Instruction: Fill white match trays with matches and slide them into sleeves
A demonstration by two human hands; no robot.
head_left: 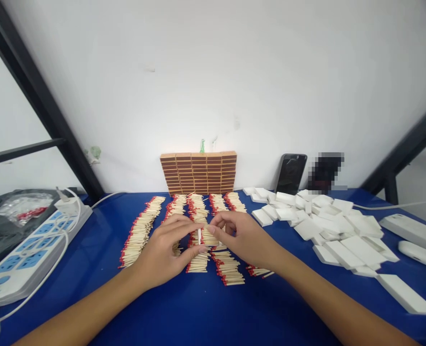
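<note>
Between my hands is a small white matchbox tray (199,236) with pale matches (208,238) in it. My left hand (165,244) grips the tray's left end, thumb below and fingers above. My right hand (239,233) is closed at the right side of the tray, its thumb and fingertips pinched on the matches there; the exact contact is partly hidden. Beneath and around both hands, red-tipped matches (144,230) lie in several long rows on the blue table (155,312).
Stacked matchboxes (198,174) with brown striking sides stand against the wall. A heap of white trays (324,221) spreads on the right, near a leaning phone (291,174) and a white oval object (417,253). A power strip (36,254) with cables lies left.
</note>
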